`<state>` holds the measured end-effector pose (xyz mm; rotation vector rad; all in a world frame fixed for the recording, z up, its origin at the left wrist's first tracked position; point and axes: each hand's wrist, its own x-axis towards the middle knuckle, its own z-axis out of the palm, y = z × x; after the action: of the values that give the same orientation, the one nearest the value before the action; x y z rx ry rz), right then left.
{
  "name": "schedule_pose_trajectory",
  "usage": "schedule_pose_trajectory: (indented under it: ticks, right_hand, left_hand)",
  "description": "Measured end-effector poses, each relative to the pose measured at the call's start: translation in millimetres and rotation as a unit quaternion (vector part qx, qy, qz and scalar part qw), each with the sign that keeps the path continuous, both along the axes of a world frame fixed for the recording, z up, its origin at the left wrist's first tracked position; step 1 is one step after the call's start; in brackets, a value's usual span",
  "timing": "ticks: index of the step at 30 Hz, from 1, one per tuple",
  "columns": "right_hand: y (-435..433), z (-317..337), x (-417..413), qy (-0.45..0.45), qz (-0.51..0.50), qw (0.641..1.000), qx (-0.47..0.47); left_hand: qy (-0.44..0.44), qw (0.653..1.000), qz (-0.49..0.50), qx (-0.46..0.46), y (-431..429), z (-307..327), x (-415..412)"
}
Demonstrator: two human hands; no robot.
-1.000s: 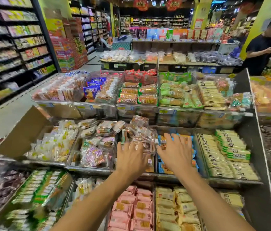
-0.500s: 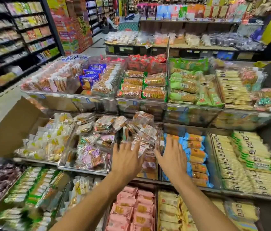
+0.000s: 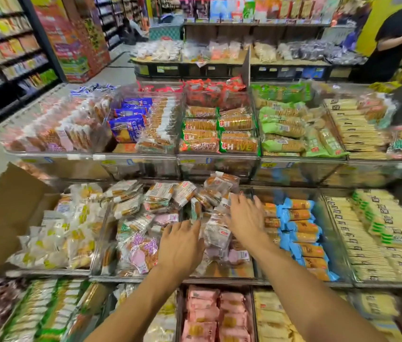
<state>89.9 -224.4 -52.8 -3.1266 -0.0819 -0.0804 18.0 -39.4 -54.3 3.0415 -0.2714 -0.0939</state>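
Heaped clear-wrapped snack packets (image 3: 216,234) were covered by the flat, unclenched left hand (image 3: 180,245) and right hand (image 3: 245,218); gentle, even pressure was judged best against spilling.

Both my palms faced down, so the undersides of my left hand (image 3: 180,245) and right hand (image 3: 245,218) were hidden, as were the parts of the clear-wrapped snack packets (image 3: 216,233) directly beneath them. My right fingertips were smeared by blur. My right wrist covered the near ends of some blue-and-orange wrapped biscuit rolls (image 3: 301,233). The print on the packets was too blurred to read, and the yellow price labels (image 3: 267,165) were too small. The pile hid the floor of its clear plastic bin (image 3: 222,280). The bottom edge cut off my forearms and the pink packets (image 3: 204,314). The right edge cut off a person in a dark shirt (image 3: 397,33), and the left edge clipped the brown cardboard flap (image 3: 4,218).
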Motion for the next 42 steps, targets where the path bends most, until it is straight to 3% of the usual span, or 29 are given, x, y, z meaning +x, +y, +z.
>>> schedule_pose_trajectory:
  ticks: [7,12,15,19,22,27,31,33,37,42]
  right_hand:
    - [-7,9,20,0.027,-0.014,0.999,0.019]
    - [-13,27,14,-0.034,-0.003,0.998,0.045]
    - [-16,36,6,-0.071,0.015,0.991,0.113]
    - [-25,40,-5,-0.094,-0.019,0.952,0.291]
    - [-30,41,-10,-0.114,-0.075,0.87,0.473]
    - [-37,49,-22,-0.046,-0.198,0.649,0.733]
    - [-55,35,-31,0.004,-0.205,0.52,0.829]
    - [-65,25,-35,0.008,-0.203,0.507,0.838]
    - [-78,13,-42,0.003,-0.197,0.555,0.808]
    - [-83,7,-47,0.022,-0.227,0.567,0.792]
  left_hand:
    - [0.025,1.0,-0.005,-0.016,21,-15,13]
    - [0.023,0.999,-0.024,-0.014,13,-7,21]
    - [0.006,0.999,-0.03,-0.016,8,-7,28]
    - [-0.01,0.999,-0.026,-0.043,3,-7,35]
    - [-0.005,0.998,-0.026,-0.061,-2,-9,37]
    - [0.009,0.996,-0.035,-0.075,-9,-21,39]
    - [0.02,0.996,-0.053,-0.071,-17,-29,37]
    - [0.023,0.995,-0.061,-0.075,-22,-33,36]
    - [-0.023,0.995,-0.063,-0.079,-35,-40,41]
    - [-0.064,0.992,-0.094,-0.048,-51,-46,68]
